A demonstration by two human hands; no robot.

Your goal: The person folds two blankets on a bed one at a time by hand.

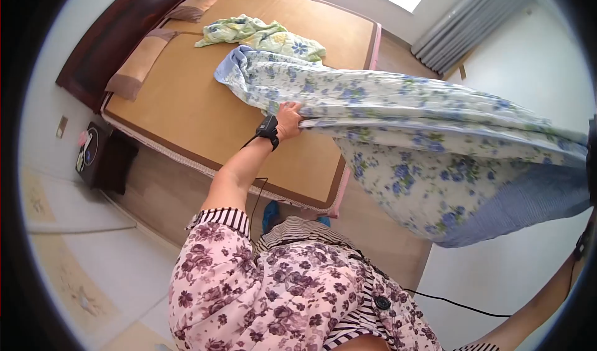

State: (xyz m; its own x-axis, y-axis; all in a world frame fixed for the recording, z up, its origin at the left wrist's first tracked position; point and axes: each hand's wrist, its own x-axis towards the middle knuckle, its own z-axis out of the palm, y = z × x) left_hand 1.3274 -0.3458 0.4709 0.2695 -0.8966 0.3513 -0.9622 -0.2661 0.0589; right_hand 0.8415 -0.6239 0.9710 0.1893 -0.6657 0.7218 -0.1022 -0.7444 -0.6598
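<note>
A white quilt with blue flowers and a blue underside (435,111) stretches from the middle of the bed to the right edge of the view. My left hand (289,121), with a black device on its wrist, has its fingers closed on the quilt's near edge above the bed mat. At the far right my right arm reaches up toward the quilt's other end, but the hand itself is hidden at the dark edge of the view. Behind the quilt lies a crumpled green and yellow flowered cloth (255,35).
The bed (180,114) has a tan mat, a dark headboard (118,33) and two brown pillows (140,65). A dark nightstand (109,161) is at the left. Grey curtains (466,30) hang at the back right. A black cable (460,304) runs beside my body.
</note>
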